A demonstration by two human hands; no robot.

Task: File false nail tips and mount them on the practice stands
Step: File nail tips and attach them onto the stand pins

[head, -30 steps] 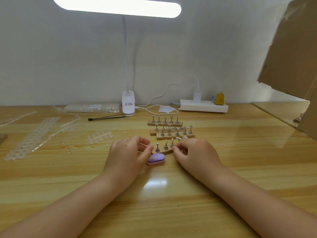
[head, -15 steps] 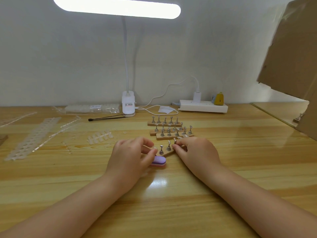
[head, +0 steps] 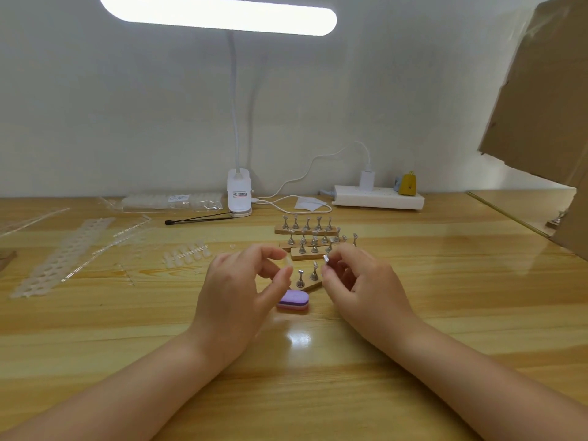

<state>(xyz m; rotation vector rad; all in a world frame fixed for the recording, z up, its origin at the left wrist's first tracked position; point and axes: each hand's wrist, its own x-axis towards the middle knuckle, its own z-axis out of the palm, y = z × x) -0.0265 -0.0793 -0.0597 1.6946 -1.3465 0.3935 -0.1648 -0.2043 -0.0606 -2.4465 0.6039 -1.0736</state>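
wooden bench (head: pixel 445 313) under white lamp (head: pixel 219 14). left hand (head: pixel 241 291) pinches clear nail tip (head: pixel 289 261). right hand (head: pixel 362 281) pinches small silver stand (head: pixel 325 258) above wooden base (head: pixel 313 285), near purple buffer block (head: pixel 293 300).

A lit desk lamp (head: pixel 219 14) is blazing overexposed at the top, washing the wall below it bright. Its glare is shining on the wooden table (head: pixel 445 313) well below the lamp. Straight edges are bowing far from the lamp; focus is holding sharp.
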